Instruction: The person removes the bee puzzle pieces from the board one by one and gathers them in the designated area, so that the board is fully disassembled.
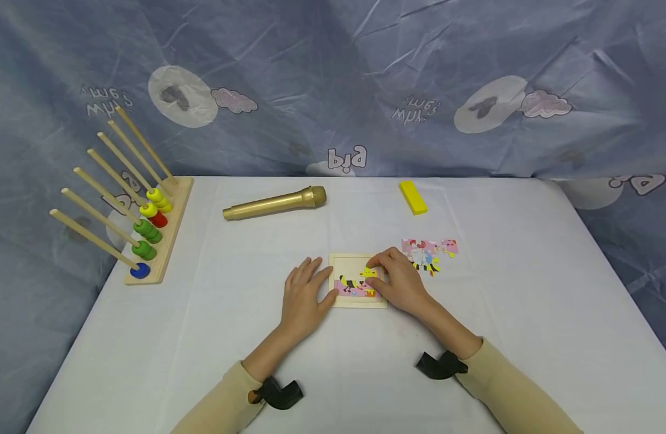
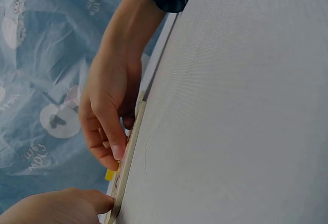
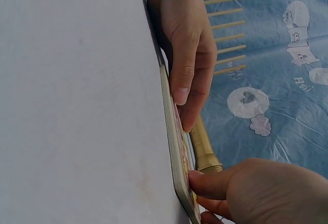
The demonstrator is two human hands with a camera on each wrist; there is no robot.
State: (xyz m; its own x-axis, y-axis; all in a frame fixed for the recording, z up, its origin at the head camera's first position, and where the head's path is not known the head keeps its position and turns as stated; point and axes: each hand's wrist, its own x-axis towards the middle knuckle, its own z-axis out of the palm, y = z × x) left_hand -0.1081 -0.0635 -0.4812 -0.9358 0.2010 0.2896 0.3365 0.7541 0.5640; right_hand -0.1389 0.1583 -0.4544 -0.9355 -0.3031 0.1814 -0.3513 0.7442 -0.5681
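Note:
A shallow wooden puzzle frame [image 1: 357, 304] lies on the white table, its lower part filled with pink, yellow and black pieces. My left hand [image 1: 304, 298] rests at its left side, thumb and index finger touching the edge with the fingers fairly straight. Over the frame's right side, my right hand [image 1: 402, 282] pinches a yellow puzzle piece [image 1: 368, 273] between thumb and index finger. Several loose puzzle pieces [image 1: 426, 247] lie just beyond the right hand, partly hidden by it. The left wrist view shows the right hand [image 2: 110, 106] bent down onto the frame [image 2: 132, 147].
A gold microphone [image 1: 275, 204] lies behind the left hand. At the back right is a yellow block [image 1: 413, 198]. A wooden peg stand [image 1: 172, 232] with coloured rings on upright rods stands at the far left. A patterned blue-grey cloth [image 1: 289, 90] hangs behind the table.

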